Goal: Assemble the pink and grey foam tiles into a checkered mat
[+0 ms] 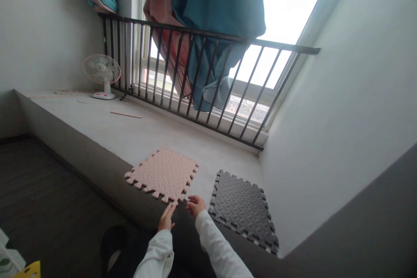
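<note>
A pink foam puzzle mat tile (163, 174) lies flat on a pale raised ledge (107, 126), its near corner over the ledge's front edge. A dark grey foam tile (243, 209) lies to its right. My left hand (167, 218) reaches forward with fingers stretched out, fingertips at the pink tile's near corner. My right hand (196, 205) is beside it, fingers curled, just off the pink tile's corner and left of the grey tile. Both arms wear white sleeves. Neither hand visibly holds anything.
A small pink desk fan (102, 74) stands at the ledge's far left, with a thin wooden stick (126, 115) near it. A black metal railing (202, 82) guards the window, and blue and pink curtains (211, 13) hang over it. Dark flooring (45, 195) lies below left.
</note>
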`<action>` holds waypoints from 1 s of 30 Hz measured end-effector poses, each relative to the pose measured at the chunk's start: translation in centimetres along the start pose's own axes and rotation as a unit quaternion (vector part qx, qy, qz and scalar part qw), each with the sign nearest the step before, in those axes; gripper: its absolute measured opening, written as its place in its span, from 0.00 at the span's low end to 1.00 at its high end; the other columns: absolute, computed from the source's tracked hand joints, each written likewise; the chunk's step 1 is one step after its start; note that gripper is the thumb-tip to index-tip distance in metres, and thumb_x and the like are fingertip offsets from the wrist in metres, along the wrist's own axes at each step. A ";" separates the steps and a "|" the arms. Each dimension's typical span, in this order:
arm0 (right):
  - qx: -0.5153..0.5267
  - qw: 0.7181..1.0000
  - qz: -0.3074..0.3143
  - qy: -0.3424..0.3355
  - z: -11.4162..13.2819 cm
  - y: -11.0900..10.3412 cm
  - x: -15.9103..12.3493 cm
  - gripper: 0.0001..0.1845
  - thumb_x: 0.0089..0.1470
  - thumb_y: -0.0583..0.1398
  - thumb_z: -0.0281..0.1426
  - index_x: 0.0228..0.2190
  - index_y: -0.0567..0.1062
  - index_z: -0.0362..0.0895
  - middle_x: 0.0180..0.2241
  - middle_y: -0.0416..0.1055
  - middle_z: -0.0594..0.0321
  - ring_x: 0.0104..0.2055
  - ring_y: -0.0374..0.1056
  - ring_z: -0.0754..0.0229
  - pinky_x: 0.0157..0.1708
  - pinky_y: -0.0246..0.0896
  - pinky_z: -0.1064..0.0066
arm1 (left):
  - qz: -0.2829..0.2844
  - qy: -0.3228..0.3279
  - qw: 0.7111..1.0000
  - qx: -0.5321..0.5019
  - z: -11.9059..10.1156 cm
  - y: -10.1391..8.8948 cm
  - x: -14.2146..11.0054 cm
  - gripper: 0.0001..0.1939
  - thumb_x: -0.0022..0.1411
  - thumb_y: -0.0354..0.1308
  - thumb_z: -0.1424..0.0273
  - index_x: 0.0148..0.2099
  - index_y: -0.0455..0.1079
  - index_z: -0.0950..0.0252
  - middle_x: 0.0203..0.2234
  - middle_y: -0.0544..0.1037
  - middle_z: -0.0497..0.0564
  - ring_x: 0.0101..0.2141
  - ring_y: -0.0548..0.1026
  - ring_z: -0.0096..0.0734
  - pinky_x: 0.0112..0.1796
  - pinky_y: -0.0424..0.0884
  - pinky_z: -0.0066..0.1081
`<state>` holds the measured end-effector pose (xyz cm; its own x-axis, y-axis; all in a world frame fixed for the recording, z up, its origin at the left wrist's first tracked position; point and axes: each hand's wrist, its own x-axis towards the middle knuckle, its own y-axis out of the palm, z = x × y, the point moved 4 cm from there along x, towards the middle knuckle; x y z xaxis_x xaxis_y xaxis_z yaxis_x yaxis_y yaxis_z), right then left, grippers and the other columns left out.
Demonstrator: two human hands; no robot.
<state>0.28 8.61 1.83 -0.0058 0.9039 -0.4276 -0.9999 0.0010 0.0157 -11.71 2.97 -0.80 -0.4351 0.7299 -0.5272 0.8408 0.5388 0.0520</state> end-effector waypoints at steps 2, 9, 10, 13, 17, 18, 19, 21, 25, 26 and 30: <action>0.061 0.997 -0.020 0.039 -1.2 -2.1 -1.4 0.12 0.27 0.62 0.22 0.22 0.68 0.41 0.18 0.66 0.67 0.17 0.62 0.67 0.15 0.50 0.77 | -0.003 0.000 1.000 -0.002 0.0 0.0 0.0 0.23 0.51 0.45 0.59 0.50 0.61 0.57 0.44 0.70 0.52 0.45 0.68 0.38 0.25 0.64 0.28; 0.327 0.917 -0.088 0.209 -6.0 -8.7 -6.4 0.04 0.37 0.59 0.24 0.21 0.68 0.42 0.21 0.71 0.64 0.19 0.65 0.68 0.18 0.58 0.79 | 0.015 -0.017 1.000 0.003 0.0 0.8 0.1 0.25 0.49 0.44 0.57 0.51 0.57 0.56 0.47 0.67 0.52 0.45 0.67 0.39 0.23 0.61 0.27; 0.356 0.906 -0.093 0.208 -5.9 -9.1 -6.6 0.03 0.39 0.58 0.24 0.20 0.67 0.42 0.21 0.71 0.64 0.20 0.65 0.69 0.19 0.59 0.79 | 0.014 -0.018 1.000 -0.001 0.0 0.8 0.0 0.25 0.49 0.44 0.57 0.50 0.56 0.55 0.47 0.66 0.52 0.44 0.68 0.38 0.23 0.61 0.26; 0.397 0.891 -0.113 0.188 -4.8 -9.6 -6.7 0.04 0.43 0.57 0.25 0.19 0.66 0.42 0.22 0.71 0.64 0.21 0.66 0.69 0.20 0.60 0.79 | 0.007 -0.027 0.999 -0.019 -0.1 0.9 -0.2 0.24 0.48 0.44 0.57 0.49 0.57 0.54 0.49 0.64 0.51 0.41 0.69 0.35 0.22 0.61 0.25; 0.391 0.897 -0.118 0.168 -3.3 -9.6 -6.2 0.07 0.46 0.55 0.27 0.18 0.66 0.43 0.23 0.70 0.63 0.22 0.66 0.68 0.21 0.61 0.77 | 0.004 -0.041 0.998 -0.042 -0.3 0.6 -0.4 0.23 0.48 0.44 0.56 0.48 0.58 0.55 0.47 0.65 0.51 0.39 0.70 0.33 0.22 0.60 0.24; 0.387 0.900 -0.116 0.164 -3.1 -9.6 -6.1 0.07 0.46 0.55 0.28 0.18 0.66 0.43 0.23 0.70 0.63 0.22 0.65 0.67 0.21 0.61 0.77 | 0.007 -0.048 0.998 -0.048 -0.4 0.6 -0.4 0.23 0.49 0.43 0.56 0.48 0.58 0.55 0.47 0.66 0.52 0.40 0.70 0.33 0.22 0.59 0.23; 0.385 0.902 -0.114 0.160 -2.9 -9.7 -6.0 0.07 0.45 0.56 0.29 0.18 0.66 0.43 0.23 0.70 0.63 0.22 0.65 0.67 0.21 0.61 0.76 | 0.011 -0.057 0.997 -0.054 -0.4 0.5 -0.5 0.23 0.49 0.43 0.56 0.48 0.57 0.55 0.47 0.66 0.52 0.40 0.69 0.34 0.22 0.59 0.23; 0.390 0.901 -0.113 0.149 -2.6 -9.9 -5.9 0.07 0.44 0.58 0.30 0.18 0.66 0.43 0.23 0.70 0.63 0.22 0.65 0.68 0.21 0.61 0.76 | 0.020 -0.075 0.995 -0.068 -0.5 0.4 -0.6 0.22 0.49 0.43 0.57 0.47 0.57 0.56 0.46 0.67 0.52 0.42 0.68 0.35 0.22 0.59 0.23; 0.420 0.891 -0.118 0.123 -1.7 -10.6 -5.9 0.09 0.41 0.61 0.31 0.19 0.66 0.42 0.21 0.69 0.65 0.21 0.64 0.69 0.19 0.58 0.77 | 0.027 -0.088 0.992 -0.087 -0.7 0.1 -0.8 0.21 0.49 0.44 0.58 0.46 0.58 0.57 0.46 0.67 0.52 0.44 0.67 0.36 0.22 0.58 0.24; 0.428 0.887 -0.126 0.118 -1.5 -10.7 -5.8 0.09 0.40 0.61 0.31 0.19 0.65 0.42 0.20 0.69 0.66 0.20 0.63 0.70 0.18 0.57 0.78 | 0.027 -0.089 0.992 -0.088 -0.7 0.1 -0.8 0.20 0.49 0.44 0.59 0.45 0.58 0.57 0.46 0.67 0.52 0.44 0.67 0.36 0.22 0.58 0.24; 0.432 0.880 -0.170 0.096 -0.4 -11.3 -5.5 0.11 0.40 0.60 0.29 0.16 0.62 0.43 0.13 0.63 0.71 0.14 0.57 0.72 0.15 0.53 0.80 | 0.031 -0.093 0.991 -0.094 -0.6 -0.1 -0.8 0.19 0.49 0.45 0.59 0.44 0.58 0.58 0.46 0.67 0.52 0.45 0.66 0.36 0.22 0.58 0.25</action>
<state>11.59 3.48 3.62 0.2065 0.6993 -0.6843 -0.5601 0.6579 0.5034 -11.60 2.61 0.07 -0.3034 0.6825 -0.6650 0.7813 0.5777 0.2364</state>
